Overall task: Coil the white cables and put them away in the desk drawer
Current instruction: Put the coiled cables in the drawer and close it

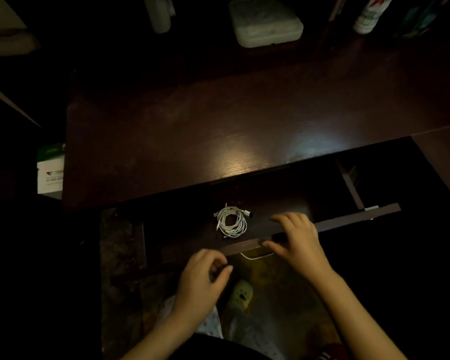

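Observation:
A coil of white cables lies on the floor of the pulled-out dark desk drawer. My right hand rests on the drawer's front panel, fingers reaching over its top edge and thumb against the front near the metal handle. My left hand hovers just in front of the panel's left part, its fingers loosely curled with nothing seen in them. The scene is dim.
The dark wooden desk top stretches behind the drawer. At its back stand a white box, a white bottle and a pale cylinder. A white and green carton sits left of the desk. My slippered foot is below.

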### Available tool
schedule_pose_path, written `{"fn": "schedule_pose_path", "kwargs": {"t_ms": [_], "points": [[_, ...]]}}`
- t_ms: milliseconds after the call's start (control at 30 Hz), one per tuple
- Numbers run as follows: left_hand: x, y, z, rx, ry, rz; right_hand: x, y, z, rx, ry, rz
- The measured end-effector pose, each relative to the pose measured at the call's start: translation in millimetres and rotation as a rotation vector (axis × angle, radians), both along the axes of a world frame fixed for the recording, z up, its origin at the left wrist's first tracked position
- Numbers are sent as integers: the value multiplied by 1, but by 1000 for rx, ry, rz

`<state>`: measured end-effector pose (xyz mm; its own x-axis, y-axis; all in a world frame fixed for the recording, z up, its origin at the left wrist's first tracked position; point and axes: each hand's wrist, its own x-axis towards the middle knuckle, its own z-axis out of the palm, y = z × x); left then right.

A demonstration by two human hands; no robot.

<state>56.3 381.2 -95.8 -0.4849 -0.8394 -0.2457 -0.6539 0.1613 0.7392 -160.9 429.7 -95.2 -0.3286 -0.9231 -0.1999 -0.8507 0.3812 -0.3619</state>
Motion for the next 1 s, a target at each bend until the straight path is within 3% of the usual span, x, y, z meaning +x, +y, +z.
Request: {"fn": "schedule_pose_path", "kwargs": {"t_ms": [33,100,133,200,333,500,900,1000], "points": [[-2,7,-4,132,-18,78,6,6,-5,-17,68,-14],[-10,8,-10,640,64,381,15,15,-13,-61,158,-83],[-14,3,-13,896,203,561,19,17,-16,-89,179,-139],[-20,-11,-17,1124,518,831,24,20,-20,-130,175,-273],[-29,-31,-20,1216,866,1161,30,10,-28,-154,-96,-540],[-35,-41,-16,1189,959,1296,37,-15,-38,-174,-464,-728],[-49,-79,-23,1140,940,1283,28,-56,-48,-285,-580,-801],[-50,-87,-29,1175,1016,1306,24,-66,-50,-316,-595,-796]]}}
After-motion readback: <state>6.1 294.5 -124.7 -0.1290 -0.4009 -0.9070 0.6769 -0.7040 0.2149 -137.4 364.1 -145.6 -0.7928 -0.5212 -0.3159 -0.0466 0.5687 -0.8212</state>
